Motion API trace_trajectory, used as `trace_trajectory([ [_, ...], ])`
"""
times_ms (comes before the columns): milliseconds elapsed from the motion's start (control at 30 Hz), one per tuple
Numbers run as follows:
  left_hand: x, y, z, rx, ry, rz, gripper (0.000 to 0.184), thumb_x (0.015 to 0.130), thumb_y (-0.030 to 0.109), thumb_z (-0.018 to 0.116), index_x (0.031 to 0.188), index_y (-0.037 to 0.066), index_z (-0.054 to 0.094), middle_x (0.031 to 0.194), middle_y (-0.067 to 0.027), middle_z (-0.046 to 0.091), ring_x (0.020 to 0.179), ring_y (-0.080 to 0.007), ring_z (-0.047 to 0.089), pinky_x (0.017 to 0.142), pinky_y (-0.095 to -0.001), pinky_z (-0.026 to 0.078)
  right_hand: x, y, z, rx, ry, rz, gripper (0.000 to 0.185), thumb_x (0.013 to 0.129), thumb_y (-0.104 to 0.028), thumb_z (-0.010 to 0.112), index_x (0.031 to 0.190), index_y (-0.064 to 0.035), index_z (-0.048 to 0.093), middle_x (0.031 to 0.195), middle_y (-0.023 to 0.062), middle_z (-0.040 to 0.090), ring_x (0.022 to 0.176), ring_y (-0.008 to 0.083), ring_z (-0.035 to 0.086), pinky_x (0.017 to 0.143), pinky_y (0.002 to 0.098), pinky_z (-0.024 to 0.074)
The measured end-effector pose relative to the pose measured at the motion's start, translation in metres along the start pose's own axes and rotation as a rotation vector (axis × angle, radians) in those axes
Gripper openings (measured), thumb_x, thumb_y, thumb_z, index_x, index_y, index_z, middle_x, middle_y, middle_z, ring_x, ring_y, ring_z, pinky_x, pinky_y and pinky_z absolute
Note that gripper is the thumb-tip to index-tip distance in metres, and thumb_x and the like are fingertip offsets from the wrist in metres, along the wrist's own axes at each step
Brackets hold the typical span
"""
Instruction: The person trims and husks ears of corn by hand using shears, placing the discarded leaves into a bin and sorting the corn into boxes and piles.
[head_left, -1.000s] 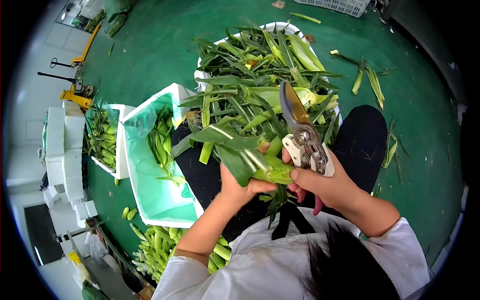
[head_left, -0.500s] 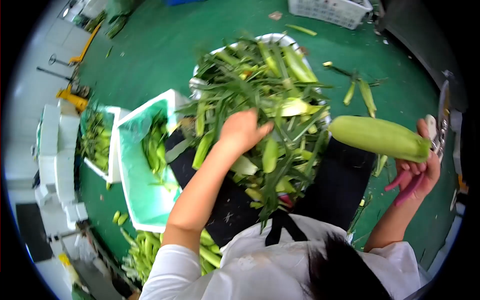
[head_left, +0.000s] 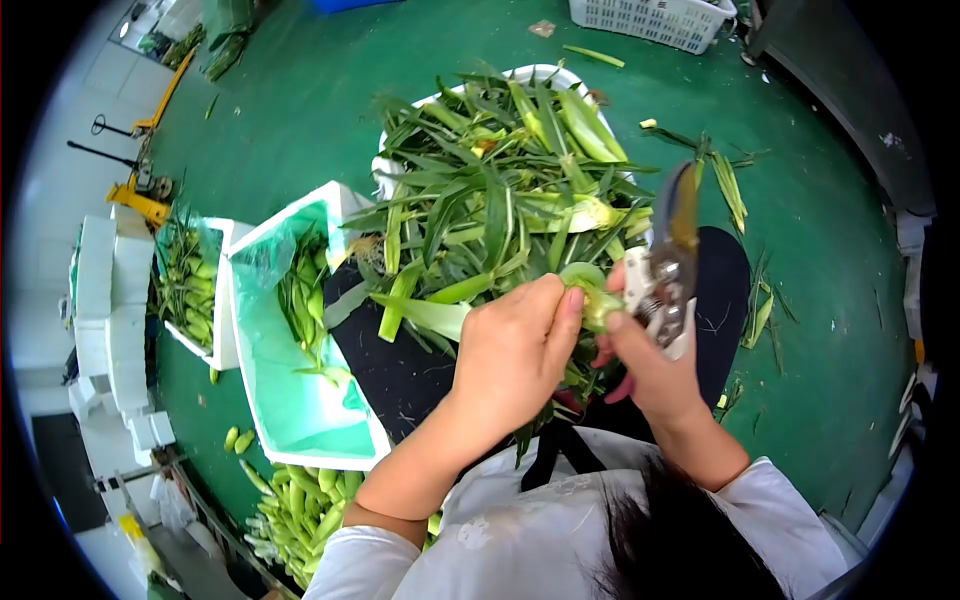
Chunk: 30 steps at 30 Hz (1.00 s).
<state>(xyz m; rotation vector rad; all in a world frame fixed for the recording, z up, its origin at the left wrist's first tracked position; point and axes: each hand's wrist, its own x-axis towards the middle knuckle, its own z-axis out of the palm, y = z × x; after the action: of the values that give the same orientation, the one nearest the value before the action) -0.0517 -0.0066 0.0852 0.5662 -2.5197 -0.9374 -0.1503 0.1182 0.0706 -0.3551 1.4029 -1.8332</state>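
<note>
My left hand (head_left: 515,345) is closed on an ear of corn (head_left: 592,295) at its cut stem end, thumb pressed along the husk. Most of the ear is hidden behind my hands. To the left of that hand, a pale green husk leaf (head_left: 425,316) sticks out. In my right hand (head_left: 655,370) is a pair of pruning shears (head_left: 670,265) with a white-and-metal body, blades pointing up; its fingers also touch the stem end. Both hands are above my lap, at the near edge of a white basket (head_left: 545,72) heaped with corn husks (head_left: 490,195).
At left stands a white foam box (head_left: 375,440) with a green liner and several ears; another foam box (head_left: 232,240) of corn is beyond it. Ears are piled (head_left: 305,515) on the floor at lower left. A yellow pallet jack (head_left: 140,200) and a white crate (head_left: 650,22) stand farther off.
My left hand has come from the husk heap to the ear. My right hand has swung inward from the far right with the ear and shears, bringing both hands together.
</note>
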Motion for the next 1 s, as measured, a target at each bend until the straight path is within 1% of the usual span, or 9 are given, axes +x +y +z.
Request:
trace_trajectory([
  [100, -0.017, -0.033, 0.002, -1.235, -0.043, -0.305, 0.041, 0.101, 0.035, 0.049, 0.092, -0.003, 0.059, 0.062, -0.0061, 0.050, 0.054, -0.0170, 0.055, 0.051, -0.0311, 0.049, 0.015, 0.002, -0.015, 0.514, -0.192, 0.049, 0.033, 0.085, -0.013, 0.061, 0.114, -0.0039, 0.046, 0.074, 0.0023, 0.055, 0.063, 0.0104, 0.054, 0.058, 0.0275, 0.0494],
  [300, -0.037, -0.047, -0.006, -1.666, -0.184, -0.482, 0.063, 0.103, 0.050, 0.032, 0.106, -0.006, 0.059, 0.072, -0.0116, 0.061, 0.072, -0.0286, 0.066, 0.065, -0.0375, 0.057, 0.023, -0.009, 0.008, 0.662, -0.325, 0.122, 0.037, 0.084, -0.015, 0.061, 0.114, -0.0030, 0.042, 0.066, 0.0020, 0.051, 0.056, 0.0134, 0.052, 0.058, 0.0305, 0.0501],
  [367, -0.055, -0.083, -0.010, -1.802, -0.594, -0.593, 0.090, 0.092, 0.075, 0.018, 0.122, -0.001, 0.056, 0.089, -0.0151, 0.068, 0.089, -0.0311, 0.068, 0.078, -0.0458, 0.056, 0.022, -0.013, 0.013, 0.242, -0.514, 0.133, 0.034, 0.083, -0.015, 0.064, 0.111, -0.0019, 0.050, 0.076, 0.0045, 0.058, 0.066, 0.0159, 0.058, 0.065, 0.0328, 0.0536],
  [467, -0.114, -0.081, -0.033, -1.711, -0.387, -1.023, 0.083, 0.091, 0.073, 0.035, 0.136, 0.005, 0.051, 0.129, -0.0099, 0.060, 0.121, -0.0248, 0.056, 0.100, -0.0418, 0.047, 0.004, -0.005, 0.066, -0.489, -1.024, -0.140, 0.047, 0.077, -0.014, 0.070, 0.119, -0.0021, 0.052, 0.094, 0.0089, 0.064, 0.082, 0.0251, 0.064, 0.073, 0.0374, 0.0523],
  [567, -0.177, -0.044, -0.085, -1.721, 0.168, -0.817, 0.060, 0.092, 0.040, 0.058, 0.139, 0.005, 0.047, 0.138, -0.0131, 0.053, 0.121, -0.0239, 0.055, 0.098, -0.0416, 0.048, -0.029, 0.032, 0.118, -0.611, -1.376, -0.397, 0.058, 0.067, -0.012, 0.074, 0.121, -0.0022, 0.053, 0.103, 0.0121, 0.064, 0.092, 0.0322, 0.062, 0.080, 0.0395, 0.0499],
  [667, -0.333, -0.083, -0.097, -1.566, 0.937, -0.916, 0.050, 0.087, 0.033, 0.065, 0.126, 0.003, 0.053, 0.105, -0.0093, 0.062, 0.084, -0.0181, 0.059, 0.063, -0.0307, 0.051, -0.034, 0.050, 0.121, -0.450, -1.286, 0.069, 0.046, 0.078, -0.011, 0.071, 0.118, -0.0024, 0.051, 0.094, 0.0083, 0.061, 0.084, 0.0209, 0.061, 0.076, 0.0337, 0.0500],
  [800, -0.542, -0.106, -0.149, -0.253, 1.725, -1.530, 0.025, 0.085, 0.024, 0.068, 0.097, 0.008, 0.053, 0.065, -0.0009, 0.049, 0.051, -0.0133, 0.045, 0.045, -0.0278, 0.039, -0.019, 0.078, 0.105, -0.281, -0.840, 0.580, 0.039, 0.084, -0.009, 0.066, 0.119, -0.0015, 0.049, 0.088, 0.0028, 0.056, 0.078, 0.0121, 0.055, 0.071, 0.0279, 0.0479],
  [900, -0.736, -0.127, -0.169, -0.106, 2.291, -1.496, 0.029, 0.087, 0.022, 0.066, 0.104, 0.003, 0.053, 0.076, -0.0080, 0.058, 0.060, -0.0199, 0.056, 0.054, -0.0316, 0.048, -0.011, 0.088, 0.082, -0.275, -0.670, 0.640, 0.041, 0.083, -0.006, 0.066, 0.120, -0.0022, 0.048, 0.084, 0.0044, 0.057, 0.078, 0.0165, 0.057, 0.072, 0.0317, 0.0489],
  [1000, -0.648, -0.163, -0.204, 0.199, 2.411, -1.143, 0.027, 0.092, 0.021, 0.060, 0.110, 0.001, 0.054, 0.095, -0.0107, 0.062, 0.080, -0.0217, 0.061, 0.069, -0.0328, 0.052, -0.004, 0.092, 0.055, -0.239, -0.631, 0.729, 0.045, 0.083, -0.007, 0.065, 0.123, -0.0008, 0.046, 0.086, 0.0088, 0.058, 0.080, 0.0212, 0.058, 0.075, 0.0376, 0.0502],
])
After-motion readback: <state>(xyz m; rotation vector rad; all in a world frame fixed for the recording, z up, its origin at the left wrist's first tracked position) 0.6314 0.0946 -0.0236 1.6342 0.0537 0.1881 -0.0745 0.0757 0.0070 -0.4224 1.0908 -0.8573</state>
